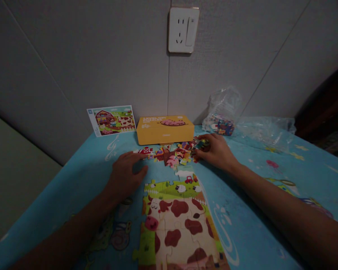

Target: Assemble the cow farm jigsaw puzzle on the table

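A pile of loose puzzle pieces [171, 155] lies between my two hands. My left hand [126, 172] is at its left side, thumb and fingers apart, with the index fingertip touching or just by a piece with a red barn [146, 150]. At the right end, my right hand [215, 152] curls its fingers and thumb around several colourful pieces; exactly how many is hidden. Nearer to me lies a joined part of the puzzle [171, 221], showing a brown-spotted cow, sheep and a red tractor. Its upper left edge is uneven with open tabs.
A yellow puzzle box [166, 131] stands behind the pile, against the wall. A picture card [114, 120] leans to its left. Right of it is a clear plastic bag [224, 108] with more pieces, beside crumpled clear plastic [266, 129]. A blue patterned cloth [259, 217] covers the table.
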Motion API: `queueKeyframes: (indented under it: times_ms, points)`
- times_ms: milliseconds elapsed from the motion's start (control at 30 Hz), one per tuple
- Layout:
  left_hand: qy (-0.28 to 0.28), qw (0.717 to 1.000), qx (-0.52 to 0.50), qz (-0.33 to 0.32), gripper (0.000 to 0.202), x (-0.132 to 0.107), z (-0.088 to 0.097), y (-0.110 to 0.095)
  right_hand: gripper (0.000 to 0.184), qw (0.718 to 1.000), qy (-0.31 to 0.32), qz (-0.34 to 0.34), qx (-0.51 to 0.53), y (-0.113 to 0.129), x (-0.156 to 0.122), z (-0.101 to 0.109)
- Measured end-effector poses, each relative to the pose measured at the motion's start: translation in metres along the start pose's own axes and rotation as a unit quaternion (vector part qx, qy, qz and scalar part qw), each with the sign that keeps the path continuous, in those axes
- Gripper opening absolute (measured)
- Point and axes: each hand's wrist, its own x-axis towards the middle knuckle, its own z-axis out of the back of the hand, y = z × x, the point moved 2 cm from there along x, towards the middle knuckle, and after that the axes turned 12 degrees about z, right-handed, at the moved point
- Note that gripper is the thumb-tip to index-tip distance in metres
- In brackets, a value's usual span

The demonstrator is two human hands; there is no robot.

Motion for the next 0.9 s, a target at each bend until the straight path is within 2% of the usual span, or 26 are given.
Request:
queueKeyframes:
  times_ms: [100, 167, 267, 333, 400, 467, 533, 767, 900]
  points:
    - [0.003, 1.000, -0.002, 0.006, 0.042, 0.000, 0.000, -0.001, 0.028, 0.997, -0.012, -0.054, -0.046, -0.009, -0.001, 0.000]
    - [0.005, 1.000, -0.003, 0.010, 0.042, 0.000, 0.000, -0.001, 0.027, 0.996, -0.015, -0.057, -0.066, -0.010, -0.002, 0.000]
    - [0.005, 1.000, -0.007, 0.009, 0.042, 0.000, 0.000, -0.001, 0.034, 1.000, -0.013, 0.020, -0.017, 0.004, -0.003, -0.001]
    - [0.002, 1.000, -0.010, 0.004, 0.041, 0.000, 0.001, -0.002, 0.046, 0.995, 0.020, 0.094, 0.027, 0.019, -0.005, -0.004]
    - [-0.001, 1.000, -0.009, 0.002, 0.040, 0.000, 0.001, -0.002, 0.060, 0.989, 0.065, 0.126, 0.036, 0.031, -0.006, -0.008]
    - [-0.002, 1.000, -0.008, 0.001, 0.040, 0.000, 0.001, -0.001, 0.061, 0.988, 0.095, 0.117, 0.028, 0.037, -0.007, -0.011]
    - [-0.002, 1.000, -0.008, 0.000, 0.040, 0.000, 0.001, -0.001, 0.051, 0.990, 0.097, 0.098, 0.027, 0.036, -0.006, -0.011]
    - [-0.002, 1.000, -0.011, -0.001, 0.039, 0.000, 0.000, -0.001, 0.028, 0.995, 0.030, 0.078, 0.059, 0.028, -0.001, -0.002]
    - [-0.004, 1.000, -0.012, -0.005, 0.037, 0.000, 0.001, -0.001, 0.023, 0.996, -0.004, 0.027, 0.090, 0.023, -0.002, 0.001]
